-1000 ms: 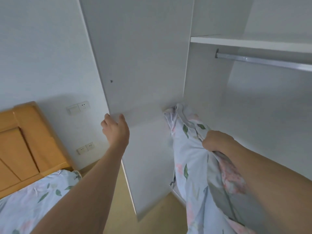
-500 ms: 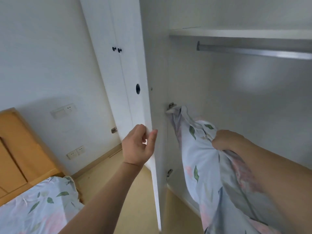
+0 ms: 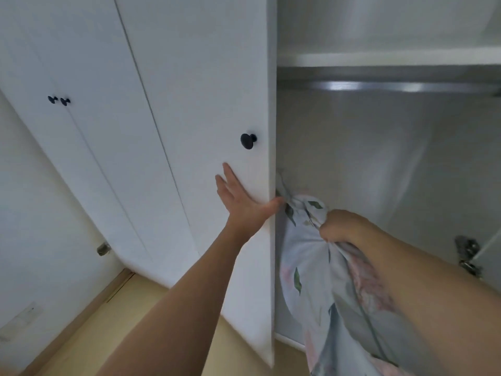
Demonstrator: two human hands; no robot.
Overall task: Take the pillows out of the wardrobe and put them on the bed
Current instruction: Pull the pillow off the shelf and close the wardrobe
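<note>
A pale blue pillow (image 3: 309, 270) with green leaves and pink flowers hangs at the open right side of the white wardrobe (image 3: 379, 158). My right hand (image 3: 339, 226) is shut on its upper end, bunching the cloth. My left hand (image 3: 244, 202) lies flat with fingers spread on the white wardrobe door (image 3: 211, 104), thumb hooked round the door's free edge, just below the black knob (image 3: 248, 141). The pillow's lower part runs out of the frame. The bed is out of view.
Inside the wardrobe a white shelf (image 3: 387, 59) sits above a metal hanging rail (image 3: 379, 86). A hinge (image 3: 467, 256) shows at the far right. Further closed doors with two black knobs (image 3: 59, 100) stand at left. Beige floor (image 3: 135, 308) lies below.
The left door has swung from wide open to nearly closed; my left hand went from gripping its edge to pressing flat on its front. The view turned right, and the bed left the frame.
</note>
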